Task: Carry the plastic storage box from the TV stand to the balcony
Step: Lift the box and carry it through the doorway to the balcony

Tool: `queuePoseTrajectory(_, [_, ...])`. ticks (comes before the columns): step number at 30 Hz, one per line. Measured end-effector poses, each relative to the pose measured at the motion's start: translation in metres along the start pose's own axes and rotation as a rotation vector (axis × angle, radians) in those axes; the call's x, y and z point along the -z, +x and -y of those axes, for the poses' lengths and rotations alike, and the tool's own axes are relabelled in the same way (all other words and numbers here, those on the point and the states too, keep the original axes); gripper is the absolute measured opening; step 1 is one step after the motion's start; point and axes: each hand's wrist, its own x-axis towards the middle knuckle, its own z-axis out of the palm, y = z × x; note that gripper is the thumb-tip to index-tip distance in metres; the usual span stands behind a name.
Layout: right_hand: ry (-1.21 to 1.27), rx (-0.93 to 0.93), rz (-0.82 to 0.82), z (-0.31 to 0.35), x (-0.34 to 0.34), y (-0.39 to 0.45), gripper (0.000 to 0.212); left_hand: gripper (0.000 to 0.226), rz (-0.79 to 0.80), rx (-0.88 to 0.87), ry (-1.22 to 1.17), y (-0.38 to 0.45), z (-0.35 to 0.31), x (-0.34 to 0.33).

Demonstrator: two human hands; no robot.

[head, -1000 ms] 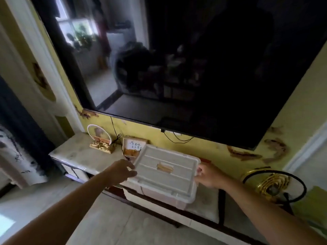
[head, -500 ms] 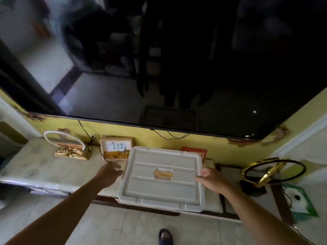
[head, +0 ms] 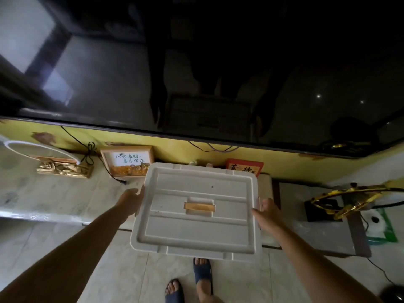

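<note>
Lidded storage box, contents hidden

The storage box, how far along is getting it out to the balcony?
Done: both hands have taken hold, the left hand and right hand on opposite sides of the box, lid on. In hand: the box's near edge already overhangs the floor past the TV stand; whether it is fully lifted is unclear. Left: the whole carry; no balcony is in view.

Framed sign on the TV stand reads 八方来财, 喜乐常在; red card shows partly hidden characters.
</note>
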Motion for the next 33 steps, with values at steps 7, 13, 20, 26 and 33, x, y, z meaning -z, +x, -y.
queuePoseTrajectory(7, [0.014,-0.096,-0.031,-0.006,-0.027,0.025,0.035,0.042,0.023,0.004,0.057,0.016,0.012,-0.015])
queuePoseTrajectory(13, [0.053,-0.104,-0.056,-0.007,-0.032,0.037,0.008,0.026,0.022,0.053,0.045,0.027,0.017,-0.021])
queuePoseTrajectory(20, [0.023,-0.104,-0.043,-0.006,-0.028,0.041,0.023,0.035,0.008,0.056,0.078,0.023,0.018,-0.021])
queuePoseTrajectory(26, [-0.023,-0.083,-0.123,0.008,-0.023,0.032,0.026,0.029,0.001,0.087,0.022,0.009,0.021,-0.016])
queuePoseTrajectory(33, [-0.054,0.006,-0.096,0.043,-0.014,0.002,0.027,0.023,-0.042,0.073,-0.107,-0.044,0.044,0.021])
